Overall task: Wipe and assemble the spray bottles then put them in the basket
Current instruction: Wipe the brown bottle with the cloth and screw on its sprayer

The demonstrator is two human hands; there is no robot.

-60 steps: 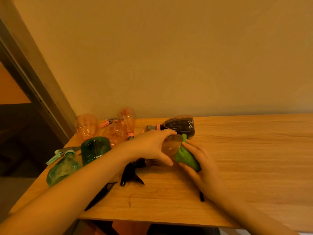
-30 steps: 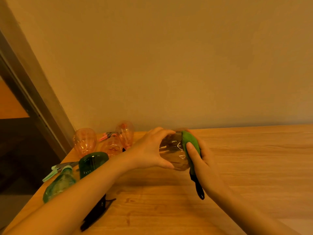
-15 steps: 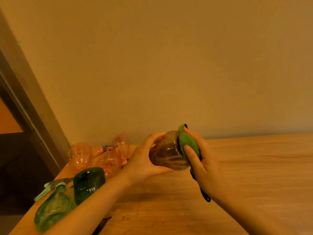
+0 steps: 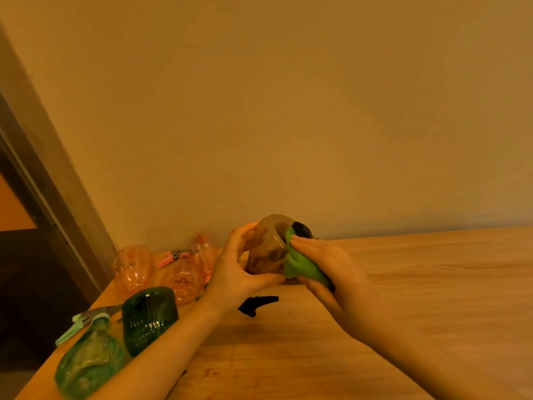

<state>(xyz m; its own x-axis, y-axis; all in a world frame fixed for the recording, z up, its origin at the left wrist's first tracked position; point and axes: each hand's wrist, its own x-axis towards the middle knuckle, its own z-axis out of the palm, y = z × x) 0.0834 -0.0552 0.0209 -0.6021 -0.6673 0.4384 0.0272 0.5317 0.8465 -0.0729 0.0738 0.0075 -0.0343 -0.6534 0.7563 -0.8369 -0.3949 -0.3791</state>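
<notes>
My left hand (image 4: 235, 272) grips a clear brownish spray bottle (image 4: 268, 249) and holds it above the wooden table (image 4: 418, 298), its base turned toward me. My right hand (image 4: 331, 269) presses a green cloth (image 4: 300, 267) against the bottle's right side, fingers laid over the cloth. A dark bottle (image 4: 301, 228) shows just behind the cloth. A black spray head (image 4: 256, 303) lies on the table under my hands.
Several pink bottles (image 4: 134, 268) stand at the table's back left beside a pink spray head (image 4: 170, 256). Two green bottles (image 4: 148, 319) lie near the left edge with a pale green spray head (image 4: 86, 320). A wall runs behind; a door frame (image 4: 43, 180) stands left.
The bottle has come up off the table and been turned in my left hand. The cloth has slid from the bottle's far side down over its right side.
</notes>
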